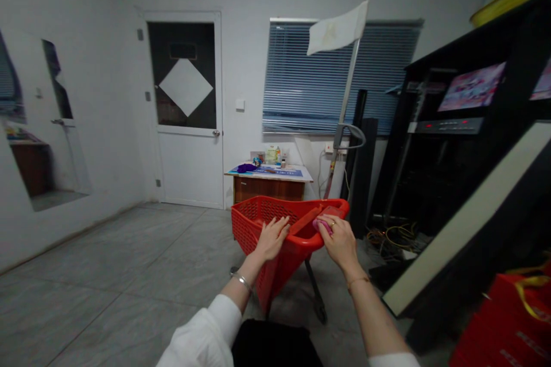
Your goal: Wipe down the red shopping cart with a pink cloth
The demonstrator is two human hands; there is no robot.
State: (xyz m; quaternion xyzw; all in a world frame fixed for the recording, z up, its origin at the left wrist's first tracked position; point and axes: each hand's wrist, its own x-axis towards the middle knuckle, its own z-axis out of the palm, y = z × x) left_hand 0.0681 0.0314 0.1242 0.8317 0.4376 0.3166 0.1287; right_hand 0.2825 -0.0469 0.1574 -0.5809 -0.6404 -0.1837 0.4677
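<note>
A red plastic shopping cart (279, 266) with perforated sides stands on wheels in front of me. My left hand (272, 239) lies on its near rim, fingers stretched out over the edge. In my right hand (340, 241) is a bunched pink cloth (323, 226), pressed against the cart's rim at the right corner. The fingers of that hand are closed round the cloth, and part of it is hidden by them. Rising behind the cart's right end is a pole (349, 80) with a grey loop handle and a white flag (338, 28).
Against the back wall, a low wooden cabinet (269, 188) bears a purple cloth and small bottles. A white door (189, 166) is to its left. At right are a black rack (447, 166) with screens, cables on the floor, a leaning panel (465, 223) and red bags (499, 321).
</note>
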